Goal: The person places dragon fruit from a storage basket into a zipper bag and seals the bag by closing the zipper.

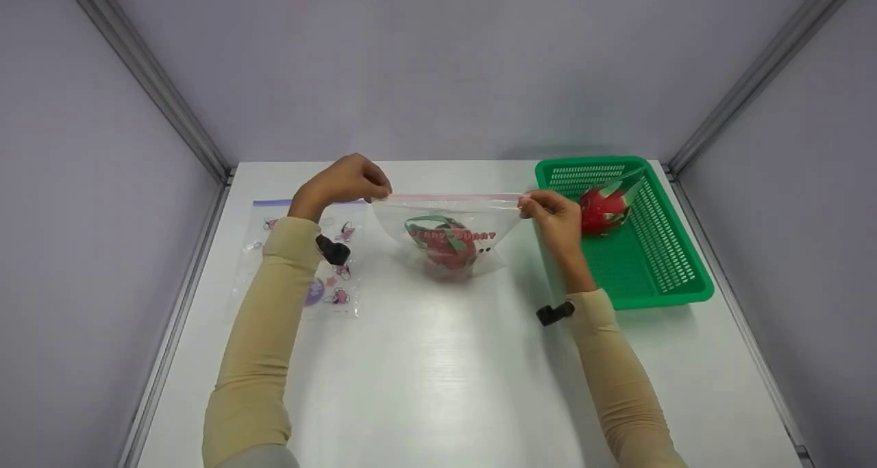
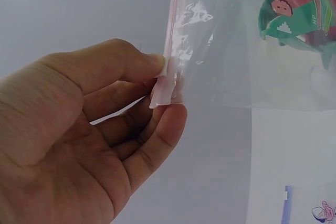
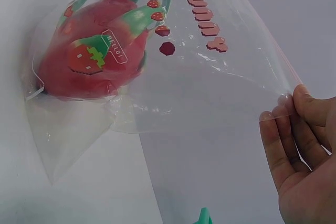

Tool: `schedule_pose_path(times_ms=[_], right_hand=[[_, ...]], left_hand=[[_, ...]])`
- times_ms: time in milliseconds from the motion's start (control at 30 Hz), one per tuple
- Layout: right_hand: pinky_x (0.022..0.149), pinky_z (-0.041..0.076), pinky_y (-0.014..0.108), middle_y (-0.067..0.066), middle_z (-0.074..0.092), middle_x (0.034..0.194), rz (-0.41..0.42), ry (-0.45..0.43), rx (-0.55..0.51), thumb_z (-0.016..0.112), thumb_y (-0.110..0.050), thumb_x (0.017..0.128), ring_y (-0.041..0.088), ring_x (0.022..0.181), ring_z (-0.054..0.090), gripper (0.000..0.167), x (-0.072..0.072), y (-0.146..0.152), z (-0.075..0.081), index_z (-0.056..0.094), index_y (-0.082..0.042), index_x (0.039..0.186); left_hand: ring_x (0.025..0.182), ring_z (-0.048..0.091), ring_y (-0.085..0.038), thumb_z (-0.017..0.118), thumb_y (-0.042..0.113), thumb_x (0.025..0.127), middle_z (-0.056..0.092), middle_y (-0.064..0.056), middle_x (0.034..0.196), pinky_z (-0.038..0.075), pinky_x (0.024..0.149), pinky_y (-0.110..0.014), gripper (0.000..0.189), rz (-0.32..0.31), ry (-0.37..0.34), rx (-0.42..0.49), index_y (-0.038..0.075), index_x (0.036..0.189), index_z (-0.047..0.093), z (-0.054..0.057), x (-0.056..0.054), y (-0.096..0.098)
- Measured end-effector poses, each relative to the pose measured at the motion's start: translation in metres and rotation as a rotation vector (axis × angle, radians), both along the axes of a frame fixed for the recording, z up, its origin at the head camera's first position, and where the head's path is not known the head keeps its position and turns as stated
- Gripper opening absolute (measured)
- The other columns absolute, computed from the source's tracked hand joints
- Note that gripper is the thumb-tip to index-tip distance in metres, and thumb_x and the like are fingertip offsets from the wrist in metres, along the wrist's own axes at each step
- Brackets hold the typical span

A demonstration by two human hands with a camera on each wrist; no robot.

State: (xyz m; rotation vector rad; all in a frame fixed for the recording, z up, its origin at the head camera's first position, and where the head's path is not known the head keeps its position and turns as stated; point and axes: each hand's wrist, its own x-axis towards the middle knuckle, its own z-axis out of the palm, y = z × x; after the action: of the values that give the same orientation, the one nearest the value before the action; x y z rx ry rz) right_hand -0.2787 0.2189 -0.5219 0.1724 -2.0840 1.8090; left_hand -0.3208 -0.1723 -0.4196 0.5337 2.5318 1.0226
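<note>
A clear zip bag (image 1: 390, 216) with a pink top strip and printed lettering hangs stretched between both hands. Inside it lies a red dragon fruit (image 3: 89, 69) with green leafy tips. My left hand (image 1: 351, 178) pinches the bag's left top corner between thumb and fingers; in the left wrist view the pink zip strip (image 2: 171, 35) runs up from the thumb. The right top corner is pinched by my right hand (image 1: 556, 223), its thumb on the strip's end. The strip looks pressed together along its length, though whether it is sealed I cannot tell.
At the right stands a green plastic basket (image 1: 623, 276) with another dragon fruit (image 1: 603, 211) in its back part. A flat zip bag (image 1: 349, 214) with a purple strip and printed figures lies at the left, partly under the left arm. Walls enclose the white table (image 1: 425, 386).
</note>
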Motion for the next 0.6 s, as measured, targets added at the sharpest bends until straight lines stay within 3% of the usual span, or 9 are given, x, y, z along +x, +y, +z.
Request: schedule_pose_path(times_ms=[333,600], right_hand=[[0.080,0.064,0.025,0.006,0.077,0.094,0.025,0.026,0.011,0.075,-0.006,0.099,0.015,0.079,0.072,0.012,-0.0013,0.0032,-0.0033,0.080,0.003,0.104],[0.081,0.064,0.023,0.014,0.077,0.097,-0.002,-0.021,0.000,0.075,-0.007,0.099,0.015,0.079,0.072,0.015,-0.0002,0.0019,-0.0011,0.079,0.005,0.106]], left_hand=[[0.105,0.070,-0.036,0.067,0.020,0.103,0.075,-0.020,0.124,0.059,0.099,-0.050,0.027,0.000,0.007,-0.003,0.001,0.119,0.079,0.0015,0.0030,-0.0052],[0.104,0.069,-0.034,0.066,0.020,0.104,0.074,-0.019,0.125,0.059,0.097,-0.049,0.029,-0.004,0.006,0.010,0.000,0.121,0.078,0.0000,0.0018,-0.0053]])
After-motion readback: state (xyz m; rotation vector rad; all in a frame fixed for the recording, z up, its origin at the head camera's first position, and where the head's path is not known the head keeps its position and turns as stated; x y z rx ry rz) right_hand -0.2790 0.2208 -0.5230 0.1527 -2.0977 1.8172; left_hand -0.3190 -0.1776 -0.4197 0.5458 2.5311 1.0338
